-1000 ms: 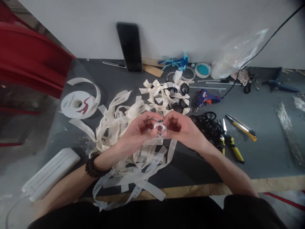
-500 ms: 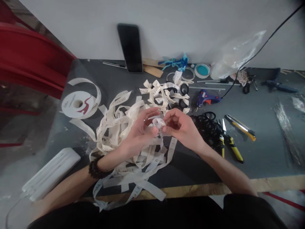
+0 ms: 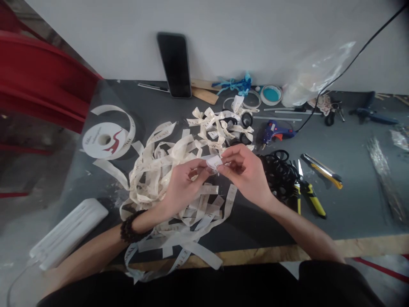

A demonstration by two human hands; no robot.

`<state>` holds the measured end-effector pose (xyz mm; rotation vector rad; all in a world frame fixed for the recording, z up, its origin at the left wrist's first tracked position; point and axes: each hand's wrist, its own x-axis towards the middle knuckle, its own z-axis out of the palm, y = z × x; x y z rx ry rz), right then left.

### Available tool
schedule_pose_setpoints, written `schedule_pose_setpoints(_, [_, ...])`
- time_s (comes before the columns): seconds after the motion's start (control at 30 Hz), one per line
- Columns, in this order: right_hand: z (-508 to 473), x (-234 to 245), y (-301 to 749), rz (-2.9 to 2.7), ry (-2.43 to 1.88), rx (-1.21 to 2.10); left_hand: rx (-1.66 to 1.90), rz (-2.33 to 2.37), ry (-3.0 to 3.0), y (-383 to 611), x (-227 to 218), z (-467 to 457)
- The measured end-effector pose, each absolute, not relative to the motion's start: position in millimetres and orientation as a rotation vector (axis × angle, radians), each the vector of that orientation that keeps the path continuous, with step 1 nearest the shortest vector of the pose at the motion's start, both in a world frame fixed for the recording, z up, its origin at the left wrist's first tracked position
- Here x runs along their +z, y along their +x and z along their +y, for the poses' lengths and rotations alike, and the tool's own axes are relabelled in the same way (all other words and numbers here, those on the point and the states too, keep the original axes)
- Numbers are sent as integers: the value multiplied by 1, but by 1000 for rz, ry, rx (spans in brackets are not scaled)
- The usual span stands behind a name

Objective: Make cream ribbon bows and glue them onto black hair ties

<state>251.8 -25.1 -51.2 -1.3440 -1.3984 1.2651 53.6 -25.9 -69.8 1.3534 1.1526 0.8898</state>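
Note:
Between my two hands is a short piece of white printed ribbon (image 3: 214, 162), folded over on itself. My left hand (image 3: 188, 179) pinches its left side between thumb and fingers. On the other side, the thumb and fingertips of my right hand (image 3: 244, 170) grip the ribbon's right end. Beneath and to the left lies a tangled heap of cream ribbon (image 3: 153, 170) with dark lettering. Just beyond my hands is a cluster of finished ribbon bows (image 3: 209, 119) with black hair ties among them.
A ribbon spool (image 3: 104, 140) lies at left, near a white box-shaped device (image 3: 70, 232). To the right are a glue gun (image 3: 277, 131), black hair ties (image 3: 277, 175), yellow-handled scissors (image 3: 311, 200) and a utility knife (image 3: 322, 170). A phone (image 3: 175, 64) leans on the wall.
The ribbon's round loop has been flattened and turned between my fingers. My left fingers have closed in on it from a more spread position; my right hand has barely moved.

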Motion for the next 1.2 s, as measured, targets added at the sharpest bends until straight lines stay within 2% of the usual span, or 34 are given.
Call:
schedule_pose_setpoints(0.53, [-27,-49,252,-1480,-1440,1199,797,1294,1590,48,-64,-23])
schedule_pose_setpoints(0.97, [-25,-63,252,-1399,-1352,1400,857,1120,1192,49,-83,-23])
schedule_pose_setpoints(1.2, [-26,-60,251,-1411,-1395,1301,879,1161,1094,51,-82,-24])
